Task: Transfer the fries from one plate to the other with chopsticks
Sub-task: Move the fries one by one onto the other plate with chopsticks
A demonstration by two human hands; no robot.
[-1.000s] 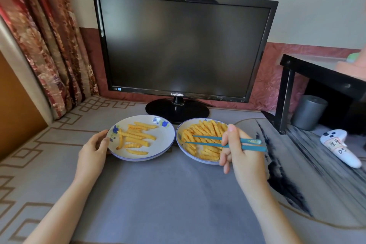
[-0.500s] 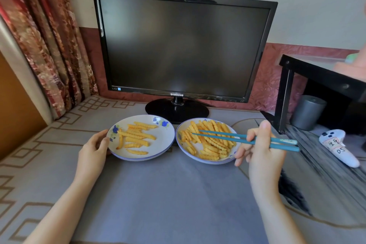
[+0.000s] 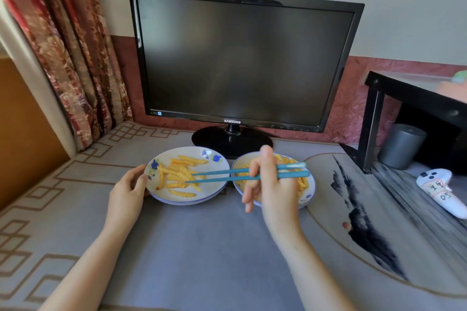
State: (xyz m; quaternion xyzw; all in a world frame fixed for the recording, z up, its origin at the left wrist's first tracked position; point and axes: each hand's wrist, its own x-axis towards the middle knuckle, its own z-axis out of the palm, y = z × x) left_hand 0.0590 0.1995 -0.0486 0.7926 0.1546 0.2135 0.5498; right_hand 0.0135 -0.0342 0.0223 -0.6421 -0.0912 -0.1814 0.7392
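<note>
Fingers (image 3: 265,159) of your right hand (image 3: 274,192) are curled round the teal chopsticks (image 3: 222,176), gripping them near their back ends. The tips reach left over the fries (image 3: 177,171) on the left plate (image 3: 188,201); you cannot tell whether they pinch one. Your right hand hovers above the right plate (image 3: 310,192), where more fries lie. Your left hand (image 3: 127,190) holds the left plate's rim, thumb on its edge. Both plates sit side by side towards the far edge of the table (image 3: 202,247), just in front of the monitor (image 3: 240,58).
</note>
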